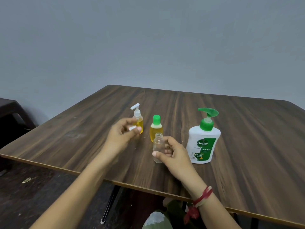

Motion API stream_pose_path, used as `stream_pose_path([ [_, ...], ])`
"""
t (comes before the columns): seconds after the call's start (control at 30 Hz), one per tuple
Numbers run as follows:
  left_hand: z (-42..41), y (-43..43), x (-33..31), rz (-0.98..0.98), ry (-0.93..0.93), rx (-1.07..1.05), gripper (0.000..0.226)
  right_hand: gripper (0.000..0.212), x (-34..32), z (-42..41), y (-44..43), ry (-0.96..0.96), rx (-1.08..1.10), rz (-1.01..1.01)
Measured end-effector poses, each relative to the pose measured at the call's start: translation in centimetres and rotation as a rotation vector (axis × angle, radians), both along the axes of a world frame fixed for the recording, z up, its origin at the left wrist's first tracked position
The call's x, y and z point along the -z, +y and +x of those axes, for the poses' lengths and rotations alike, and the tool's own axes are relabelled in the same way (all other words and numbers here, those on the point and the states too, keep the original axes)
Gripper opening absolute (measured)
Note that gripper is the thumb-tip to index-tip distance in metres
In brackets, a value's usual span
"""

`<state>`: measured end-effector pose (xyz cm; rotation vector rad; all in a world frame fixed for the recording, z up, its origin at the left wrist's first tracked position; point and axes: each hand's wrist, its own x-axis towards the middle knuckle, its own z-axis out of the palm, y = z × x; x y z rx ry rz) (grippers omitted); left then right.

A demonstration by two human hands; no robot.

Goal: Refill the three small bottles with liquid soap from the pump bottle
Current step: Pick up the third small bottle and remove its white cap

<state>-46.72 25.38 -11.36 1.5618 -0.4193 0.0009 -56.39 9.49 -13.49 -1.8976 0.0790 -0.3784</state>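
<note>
As left hand (pixel 121 135) pinches perhaps a cap (pixel 132 128), right hand (pixel 174 153) grips clear bottle (pixel 158 143).

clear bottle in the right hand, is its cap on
No, the clear bottle held by the right hand shows a bare threaded neck with no cap.

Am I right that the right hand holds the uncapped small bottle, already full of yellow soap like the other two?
Not quite: the head view shows the uncapped small bottle in the right hand is clear and empty, not full. The other two, the white-pump bottle and the green-capped bottle, do hold yellow liquid.
</note>
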Motion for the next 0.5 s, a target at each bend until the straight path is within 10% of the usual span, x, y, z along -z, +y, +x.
stream_pose_path([
  [0.13,0.5,0.2,2.4,0.353,-0.157,-0.127,0.01,0.031,0.4,0.4,-0.2,-0.003,0.002,0.035],
  [0.5,0.7,-0.7,4.3,0.53,-0.141,-0.085,0.025,0.031,0.9,0.7,-0.7,0.047,0.078,-0.028],
])
